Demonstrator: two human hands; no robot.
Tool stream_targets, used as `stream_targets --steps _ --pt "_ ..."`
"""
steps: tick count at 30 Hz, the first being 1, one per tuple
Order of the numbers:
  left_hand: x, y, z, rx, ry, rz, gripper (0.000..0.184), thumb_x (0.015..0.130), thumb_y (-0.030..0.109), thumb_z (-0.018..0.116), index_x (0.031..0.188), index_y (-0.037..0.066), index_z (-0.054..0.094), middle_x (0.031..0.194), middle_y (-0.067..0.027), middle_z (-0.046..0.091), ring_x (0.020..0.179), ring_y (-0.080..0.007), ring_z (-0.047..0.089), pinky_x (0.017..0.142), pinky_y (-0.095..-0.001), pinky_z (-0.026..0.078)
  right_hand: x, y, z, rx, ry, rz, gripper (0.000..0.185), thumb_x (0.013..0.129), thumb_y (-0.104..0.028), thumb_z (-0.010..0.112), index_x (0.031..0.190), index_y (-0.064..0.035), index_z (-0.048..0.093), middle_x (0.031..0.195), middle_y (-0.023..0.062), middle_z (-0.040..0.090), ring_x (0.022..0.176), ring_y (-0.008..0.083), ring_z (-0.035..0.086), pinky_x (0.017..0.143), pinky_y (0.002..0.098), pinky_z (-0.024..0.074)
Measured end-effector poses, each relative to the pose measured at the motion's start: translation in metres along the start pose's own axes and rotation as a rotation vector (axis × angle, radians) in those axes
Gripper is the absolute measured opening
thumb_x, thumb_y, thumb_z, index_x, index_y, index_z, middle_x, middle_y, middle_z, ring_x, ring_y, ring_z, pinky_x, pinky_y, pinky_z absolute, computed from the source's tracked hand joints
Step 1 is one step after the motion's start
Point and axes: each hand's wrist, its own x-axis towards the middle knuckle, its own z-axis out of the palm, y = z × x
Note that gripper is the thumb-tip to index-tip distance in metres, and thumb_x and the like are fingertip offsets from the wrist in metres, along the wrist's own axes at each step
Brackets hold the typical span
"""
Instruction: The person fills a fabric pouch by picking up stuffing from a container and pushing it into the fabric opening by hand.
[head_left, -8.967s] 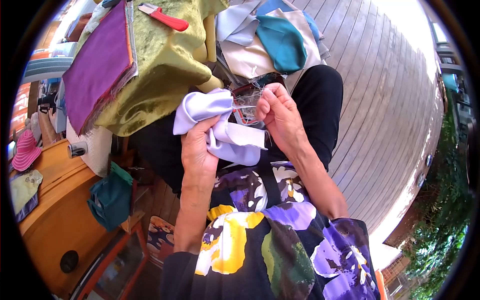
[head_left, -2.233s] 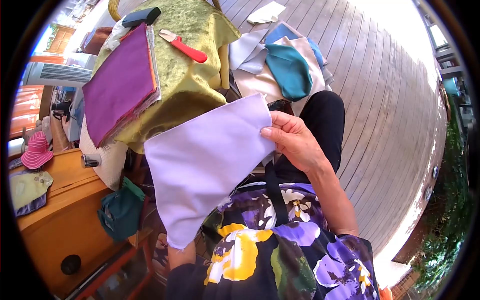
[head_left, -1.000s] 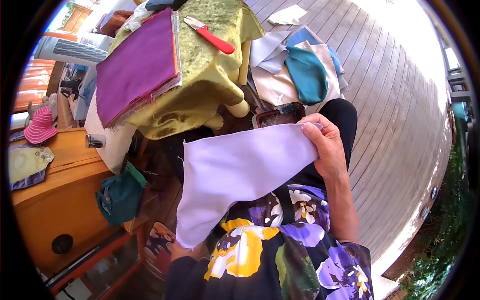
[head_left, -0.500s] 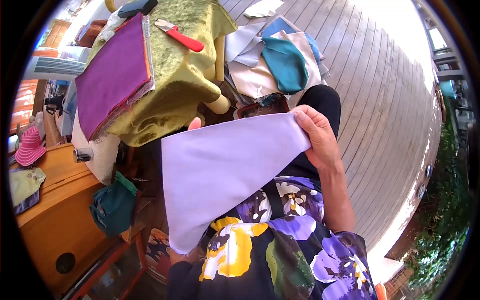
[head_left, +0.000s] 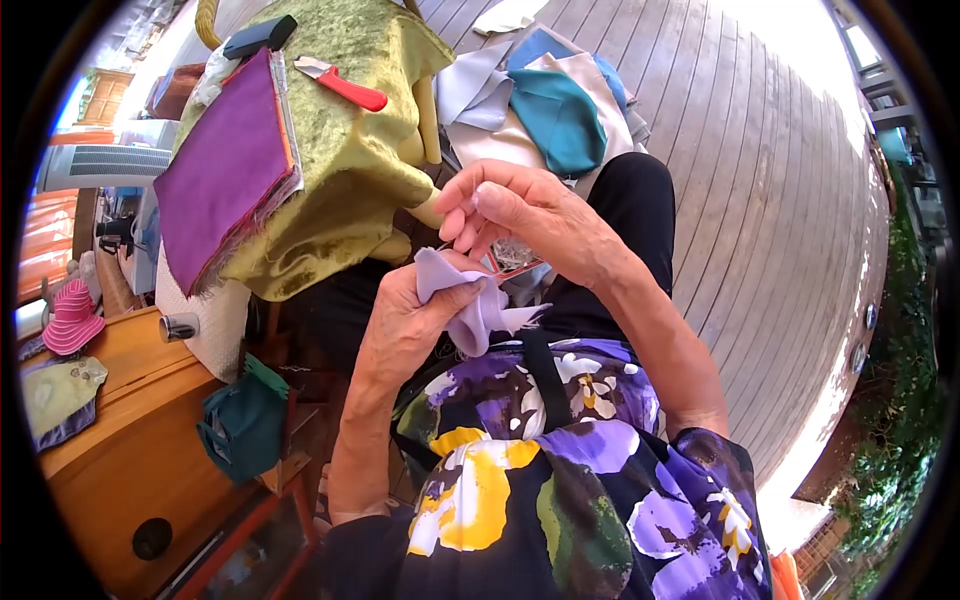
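A lavender cloth (head_left: 478, 318) is bunched up in front of my lap, with a frayed edge hanging at its right. My left hand (head_left: 412, 312) is closed around it, the thumb pressed on top. Just above and to the right, my right hand (head_left: 515, 212) has its fingers curled and partly spread, apart from the cloth. Nothing is visible between its fingers. Behind the hands, a red-rimmed container (head_left: 513, 270) with thread scraps is partly hidden.
A green velvet-covered table (head_left: 345, 140) at the upper left bears purple fabric (head_left: 225, 180), a red-handled cutter (head_left: 352, 92) and a dark case (head_left: 260, 36). Teal fabric (head_left: 560, 118) lies on a pile beyond my knee. A wooden cabinet (head_left: 130, 400) stands at the left.
The lavender cloth, stretched wide before, is now bunched in my left hand, which has come up into view. My right hand has let go of its corner and moved left.
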Motion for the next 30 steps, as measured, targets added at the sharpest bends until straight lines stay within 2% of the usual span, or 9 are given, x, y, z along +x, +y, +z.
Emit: stream_targets --steps 2,5,6,10,13,18,23,27,30 --pt "-0.004 -0.004 -0.004 -0.350 -0.049 0.086 0.024 0.094 0.015 0.057 0.109 -0.003 0.061 0.095 -0.0064 0.065 0.088 -0.0120 0.061 0.082 -0.0248 0.047 -0.012 0.021 -0.004 -0.080 -0.053 -0.088 0.037 0.097 -0.031 0.047 0.111 0.0015 0.056 0.095 0.0051 0.060 0.090 0.0099 0.056 0.084 0.0252 0.0441" --pt "-0.010 0.000 0.005 -0.419 0.168 0.111 0.026 0.097 0.019 0.054 0.109 -0.003 0.061 0.094 -0.0081 0.066 0.086 -0.0129 0.062 0.080 -0.0264 0.049 -0.025 0.039 0.005 0.216 -0.167 0.034 0.041 0.089 -0.028 0.064 0.115 0.0010 0.055 0.098 0.0033 0.061 0.092 0.0083 0.055 0.085 0.0244 0.0435" --pt "-0.013 0.001 0.005 -0.451 0.175 0.077 0.027 0.096 0.019 0.054 0.109 -0.004 0.061 0.095 -0.0090 0.066 0.087 -0.0126 0.062 0.080 -0.0263 0.049 -0.031 0.037 0.009 0.210 -0.110 0.092 0.037 0.085 -0.021 0.070 0.112 0.0002 0.057 0.097 0.0031 0.062 0.090 0.0075 0.056 0.082 0.0229 0.0447" --pt "-0.017 0.002 -0.001 -0.430 0.303 0.068 0.028 0.095 0.020 0.057 0.106 -0.005 0.061 0.098 -0.0082 0.065 0.088 -0.0129 0.063 0.081 -0.0277 0.049 -0.042 0.042 0.007 0.127 0.045 0.244 0.022 0.087 -0.016 0.068 0.101 -0.0008 0.062 0.086 -0.0002 0.064 0.078 0.0046 0.057 0.072 0.0209 0.0463" --pt "-0.016 -0.015 -0.005 -0.516 0.390 0.079 0.021 0.096 0.017 0.056 0.102 -0.002 0.063 0.094 -0.0039 0.064 0.084 -0.0086 0.060 0.078 -0.0242 0.047 -0.045 0.041 0.002 0.096 0.124 0.178 0.017 0.088 -0.015 0.067 0.097 -0.0012 0.063 0.085 -0.0016 0.064 0.077 0.0033 0.057 0.068 0.0197 0.0455" --pt "-0.015 -0.026 0.003 -0.578 0.418 0.048 0.017 0.096 0.018 0.057 0.103 0.002 0.060 0.095 -0.0016 0.062 0.087 -0.0067 0.058 0.079 -0.0236 0.046 -0.042 0.044 0.005 0.121 0.132 0.169 0.016 0.089 -0.016 0.066 0.094 -0.0016 0.063 0.083 -0.0028 0.062 0.075 0.0026 0.055 0.065 0.0194 0.0442" --pt "-0.018 -0.025 0.014 -0.601 0.155 0.083 0.032 0.088 0.027 0.068 0.105 0.001 0.057 0.095 -0.0005 0.059 0.086 -0.0038 0.054 0.077 -0.0205 0.043 -0.033 0.045 0.015 0.109 0.170 0.170 0.015 0.091 -0.016 0.062 0.092 -0.0015 0.064 0.080 -0.0039 0.061 0.072 0.0021 0.052 0.063 0.0197 0.0433" --pt "-0.020 -0.039 0.003 -0.291 0.134 -0.119 0.021 0.083 0.018 0.074 0.089 0.001 0.063 0.094 -0.0030 0.060 0.086 -0.0033 0.052 0.071 -0.0212 0.043 -0.030 0.045 0.013 -0.084 0.202 0.109 0.015 0.091 -0.016 0.061 0.090 -0.0017 0.066 0.074 -0.0038 0.060 0.070 0.0020 0.051 0.062 0.0200 0.0433" --pt "-0.020 -0.037 0.006 -0.459 0.220 -0.039 0.013 0.085 0.014 0.070 0.083 0.002 0.064 0.090 -0.0010 0.061 0.084 -0.0038 0.052 0.074 -0.0211 0.040 -0.026 0.047 0.003 -0.195 0.378 0.074 0.014 0.090 -0.016 0.063 0.087 -0.0026 0.067 0.074 -0.0025 0.063 0.069 0.0027 0.053 0.062 0.0191 0.0435"
